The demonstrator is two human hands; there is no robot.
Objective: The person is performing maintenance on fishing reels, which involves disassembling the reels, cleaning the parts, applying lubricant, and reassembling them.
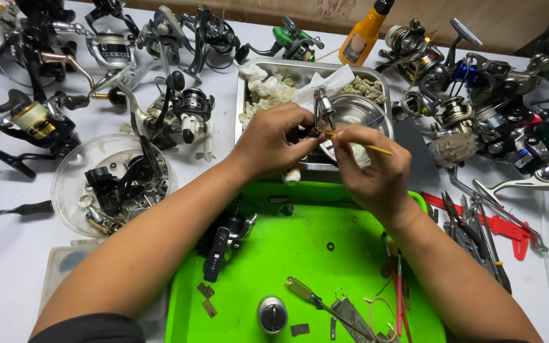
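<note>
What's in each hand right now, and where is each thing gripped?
The left hand pinches a small metal reel part by its lower end. The right hand holds a thin yellow stick near its front end, tip against the part.

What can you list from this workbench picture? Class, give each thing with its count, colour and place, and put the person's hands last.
Fishing reels: many, black, silver and gold, along the table's back and both sides.
Metal tray: one, silver, back centre, holding crumpled rags and a steel bowl.
Squeeze bottle: one, orange, back.
Green tray: one, front centre, with a screwdriver and small parts.
Clear dish: one, left, full of black reel parts.
Pliers: a few, dark, right.
Left hand: holds a small metal reel part.
Right hand: holds a thin yellow stick to that part.
</note>
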